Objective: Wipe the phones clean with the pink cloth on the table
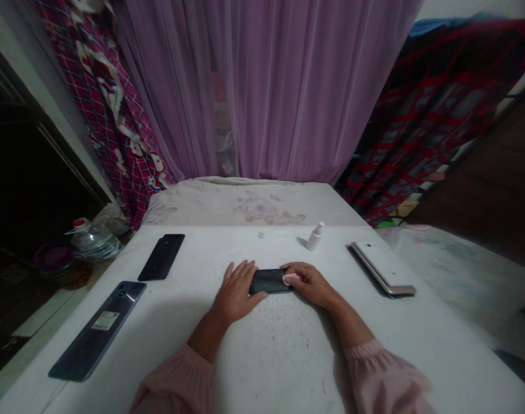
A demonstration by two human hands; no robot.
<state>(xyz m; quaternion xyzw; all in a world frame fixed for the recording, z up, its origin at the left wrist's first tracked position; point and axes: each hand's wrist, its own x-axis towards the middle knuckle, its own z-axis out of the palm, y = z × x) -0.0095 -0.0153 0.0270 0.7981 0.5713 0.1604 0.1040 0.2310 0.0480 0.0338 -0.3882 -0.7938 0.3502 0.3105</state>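
Note:
A black smartphone (268, 280) lies crosswise on the white table in front of me. My left hand (236, 290) grips its left end, fingers along the far side and thumb at the near corner. With bent fingers, my right hand (307, 282) pinches a small pale pink cloth (291, 279) against the right end of the phone's dark face. Part of the cloth is hidden under the fingers. Beyond the right hand stands a small white spray bottle (316, 236), upright. A tiny pale square piece (261, 235) rests on the table past the phone.
At left lie a dark phone with a label (100, 330) and black phones (162, 257), overlapping. Stacked phones, a white one on top (380, 264), lie at right. Purple curtains (305, 86) hang behind the table (283, 368). A large water bottle (96, 238) stands beyond the left edge.

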